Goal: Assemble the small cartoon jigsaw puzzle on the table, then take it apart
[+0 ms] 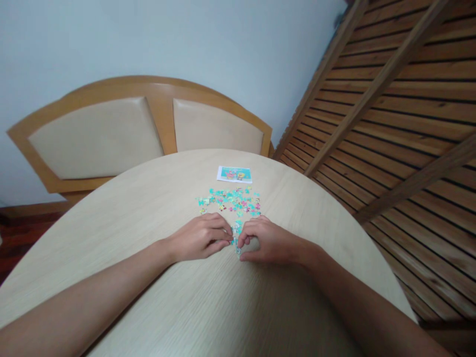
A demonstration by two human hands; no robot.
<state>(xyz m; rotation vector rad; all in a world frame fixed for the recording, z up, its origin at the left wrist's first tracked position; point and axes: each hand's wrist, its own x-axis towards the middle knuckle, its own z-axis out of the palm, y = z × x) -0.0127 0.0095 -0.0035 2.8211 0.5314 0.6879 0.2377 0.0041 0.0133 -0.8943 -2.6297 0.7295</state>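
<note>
Both my hands rest on a round pale wooden table (148, 208), fingertips almost meeting. My left hand (201, 237) has its fingers curled, pinching at small turquoise puzzle pieces (236, 233) between the two hands. My right hand (266, 239) is curled the same way, its fingertips on those pieces. Just beyond the hands lies a scatter of several loose turquoise and pink jigsaw pieces (232, 200). Farther back sits a small printed reference picture (234, 174) with a white border.
A wooden bench back with two beige padded panels (111, 134) stands behind the table against a pale blue wall. A slatted wooden frame (390, 109) leans at the right. Dark red floor shows at the left edge.
</note>
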